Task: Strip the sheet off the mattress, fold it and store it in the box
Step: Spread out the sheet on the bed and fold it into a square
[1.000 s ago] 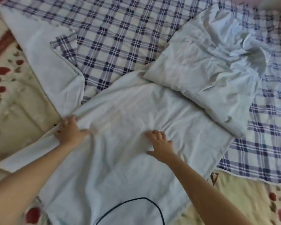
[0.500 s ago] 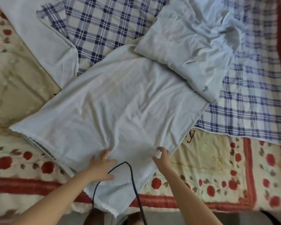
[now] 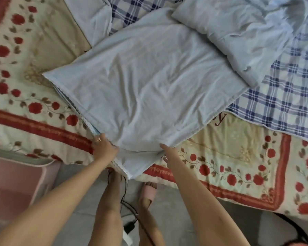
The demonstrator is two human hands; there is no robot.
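The sheet point(image 3: 149, 82) lay folded, pale side up, across the rose-patterned mattress point(image 3: 25, 110), its near corner hanging over the bed's edge. The left hand point(image 3: 104, 148), which half a second earlier had rested flat on top of the cloth, now gripped the stacked layers at the left of that near edge, fingers curled around them. The right hand point(image 3: 167, 150) had kept to the same edge, just right of the hanging corner. Its fingers were hidden under the fabric, so its hold could not be told. Farther right, the plaid side point(image 3: 283, 107) of the sheet was spread unfolded.
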